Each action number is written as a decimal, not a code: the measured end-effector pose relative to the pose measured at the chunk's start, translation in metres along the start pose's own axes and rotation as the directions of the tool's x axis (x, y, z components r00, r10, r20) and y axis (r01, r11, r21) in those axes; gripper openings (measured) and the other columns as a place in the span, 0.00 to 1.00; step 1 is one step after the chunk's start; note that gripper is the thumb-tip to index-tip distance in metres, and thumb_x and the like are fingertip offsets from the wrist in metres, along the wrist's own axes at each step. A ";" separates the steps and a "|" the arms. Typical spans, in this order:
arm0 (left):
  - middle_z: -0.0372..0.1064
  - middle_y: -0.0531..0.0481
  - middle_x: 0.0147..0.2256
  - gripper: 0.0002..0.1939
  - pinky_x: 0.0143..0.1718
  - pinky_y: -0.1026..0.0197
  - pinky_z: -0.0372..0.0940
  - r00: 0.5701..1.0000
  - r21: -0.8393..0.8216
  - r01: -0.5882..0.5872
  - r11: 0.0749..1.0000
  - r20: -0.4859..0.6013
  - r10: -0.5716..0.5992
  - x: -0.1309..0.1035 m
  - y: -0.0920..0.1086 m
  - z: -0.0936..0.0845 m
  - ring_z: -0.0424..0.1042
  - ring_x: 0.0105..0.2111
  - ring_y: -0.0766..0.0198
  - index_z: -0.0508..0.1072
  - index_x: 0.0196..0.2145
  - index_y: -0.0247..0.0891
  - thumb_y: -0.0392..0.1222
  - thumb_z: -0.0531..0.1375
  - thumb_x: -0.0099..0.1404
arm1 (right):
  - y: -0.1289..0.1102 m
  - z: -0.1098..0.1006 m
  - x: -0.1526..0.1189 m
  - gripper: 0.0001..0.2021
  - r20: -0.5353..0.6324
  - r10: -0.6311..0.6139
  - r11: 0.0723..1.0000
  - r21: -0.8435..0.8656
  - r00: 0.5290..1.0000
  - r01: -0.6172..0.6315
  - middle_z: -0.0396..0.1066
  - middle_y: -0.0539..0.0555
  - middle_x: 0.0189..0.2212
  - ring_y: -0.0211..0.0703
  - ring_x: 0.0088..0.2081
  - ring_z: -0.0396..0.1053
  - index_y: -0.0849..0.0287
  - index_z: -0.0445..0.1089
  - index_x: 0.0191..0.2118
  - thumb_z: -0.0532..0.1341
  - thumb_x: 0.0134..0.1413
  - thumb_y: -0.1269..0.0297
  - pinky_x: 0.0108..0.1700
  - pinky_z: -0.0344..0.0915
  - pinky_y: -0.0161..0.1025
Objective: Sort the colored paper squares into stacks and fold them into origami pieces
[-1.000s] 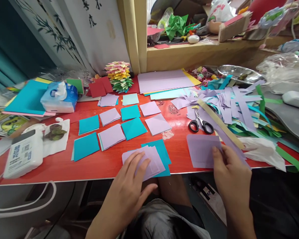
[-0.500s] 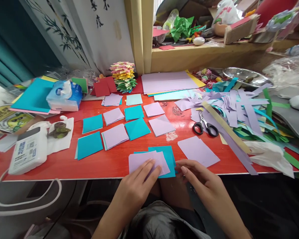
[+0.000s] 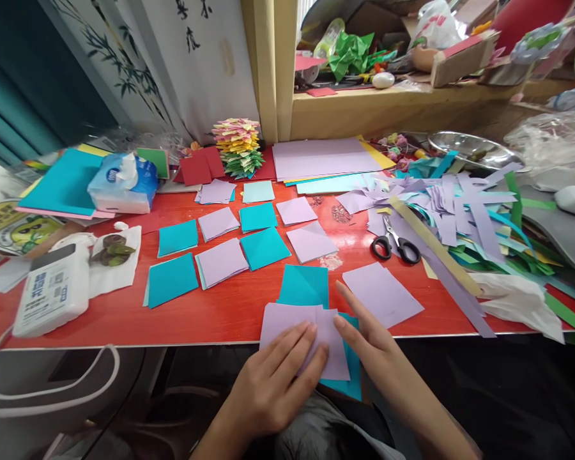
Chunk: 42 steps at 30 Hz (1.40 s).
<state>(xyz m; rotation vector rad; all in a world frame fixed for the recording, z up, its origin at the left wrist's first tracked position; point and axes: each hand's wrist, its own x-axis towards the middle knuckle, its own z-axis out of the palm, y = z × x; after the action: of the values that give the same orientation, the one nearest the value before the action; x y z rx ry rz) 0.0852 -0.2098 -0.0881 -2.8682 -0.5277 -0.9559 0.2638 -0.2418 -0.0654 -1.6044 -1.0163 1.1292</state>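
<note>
Purple paper sheets (image 3: 282,319) lie overlapped at the table's front edge, their lower part sticking out past it. My left hand (image 3: 282,370) rests its fingers on top of them and keeps hold of them. Under their right side shows a teal sheet (image 3: 352,380), also past the edge. Just beyond the purple sheets, another teal square (image 3: 305,284) lies on the table. At the right edge of the purple sheets is my right hand (image 3: 376,345), its thumb and forefinger stretched apart; its other fingers are hidden.
Piles of teal and purple squares (image 3: 222,262) stand in rows on the red table (image 3: 220,319). A loose purple sheet (image 3: 383,294) and black-handled scissors (image 3: 395,243) lie to the right, beside paper strips (image 3: 445,211). A white power box (image 3: 52,291) sits at left.
The purple sheets and my left hand have shifted right and toward me, over the edge. A teal square now shows beyond them. My right forefinger has stretched out beside the sheets.
</note>
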 end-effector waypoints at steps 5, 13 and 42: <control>0.67 0.38 0.49 0.17 0.52 0.53 0.63 0.997 -0.081 0.072 0.994 0.045 -0.069 0.005 -0.003 0.000 0.61 0.54 0.55 0.66 0.50 0.28 0.32 0.51 0.64 | 0.004 0.005 0.003 0.31 0.035 -0.101 0.991 -0.082 0.994 0.104 0.46 0.53 0.63 0.44 0.63 0.42 0.52 0.45 0.63 0.54 0.55 0.56 0.62 0.43 0.50; 0.56 0.42 0.58 0.20 0.56 0.52 0.58 0.833 -0.064 0.547 0.835 0.142 -0.535 0.016 -0.030 -0.008 0.53 0.59 0.59 0.57 0.56 0.36 0.41 0.46 0.68 | 0.004 0.003 0.003 0.26 0.041 -0.086 0.983 -0.158 0.995 0.091 0.49 0.50 0.62 0.44 0.61 0.47 0.49 0.48 0.60 0.52 0.57 0.57 0.60 0.51 0.48; 0.61 0.48 0.41 0.14 0.45 0.53 0.59 0.718 -0.182 0.538 0.823 0.611 -0.334 0.059 -0.057 -0.021 0.58 0.45 0.56 0.65 0.41 0.38 0.46 0.58 0.59 | 0.006 0.023 0.007 0.27 -0.128 -0.260 0.917 -0.343 0.957 0.203 0.53 0.58 0.58 0.48 0.57 0.55 0.55 0.45 0.60 0.52 0.56 0.63 0.54 0.59 0.49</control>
<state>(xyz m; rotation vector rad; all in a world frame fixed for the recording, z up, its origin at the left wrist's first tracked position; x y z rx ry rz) 0.0979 -0.1422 -0.0386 -3.4259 -1.2707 -0.1957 0.2438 -0.2316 -0.0773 -1.7475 -1.2897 0.6721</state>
